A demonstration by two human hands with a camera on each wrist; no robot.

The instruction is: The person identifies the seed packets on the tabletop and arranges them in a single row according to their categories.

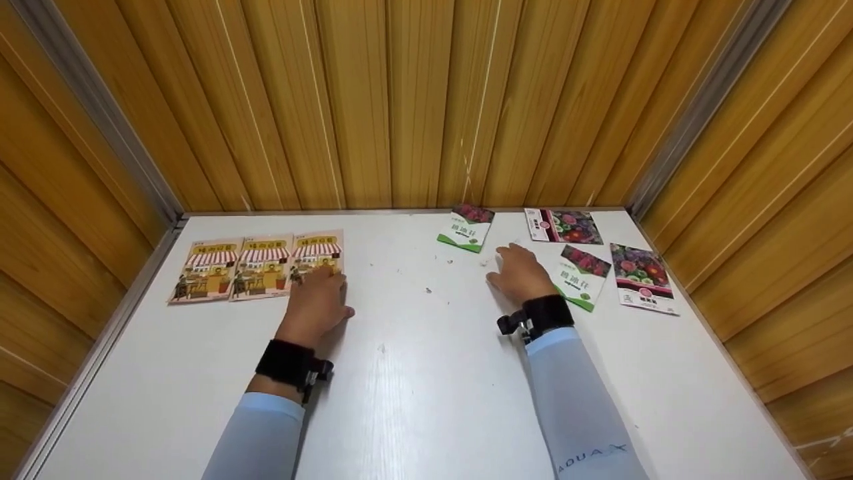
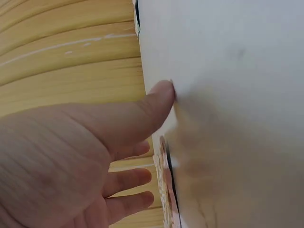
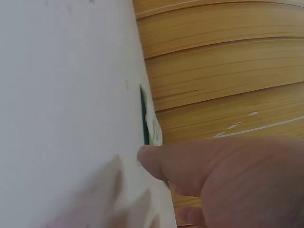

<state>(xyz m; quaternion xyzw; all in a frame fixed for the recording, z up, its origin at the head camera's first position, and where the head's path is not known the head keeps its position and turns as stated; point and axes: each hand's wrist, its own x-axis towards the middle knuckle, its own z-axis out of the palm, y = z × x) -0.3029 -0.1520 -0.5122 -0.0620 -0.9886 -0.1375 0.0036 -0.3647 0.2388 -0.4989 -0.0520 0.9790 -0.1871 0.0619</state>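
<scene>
Three pink-edged packets with a striped awning printed on them stand in a row at the left; they are a left packet [image 1: 203,270], a middle packet [image 1: 262,268] and a right packet [image 1: 317,248]. My left hand [image 1: 317,301] overlaps the lower part of the right one, fingers extended and thumb apart. In the left wrist view that packet [image 2: 166,185] lies just beyond the fingertips. My right hand [image 1: 523,273] hovers low over the white table, fingers loosely bent and holding nothing. Beside it lies a green-and-white seed packet [image 1: 581,277], partly behind the wrist.
Another green-and-white seed packet [image 1: 466,228] lies near the back edge. Two flower seed packets lie at the right, one sideways [image 1: 566,227] and one upright [image 1: 644,280]. Wood-patterned walls [image 1: 413,100] enclose the white table [image 1: 413,360] at the back and sides.
</scene>
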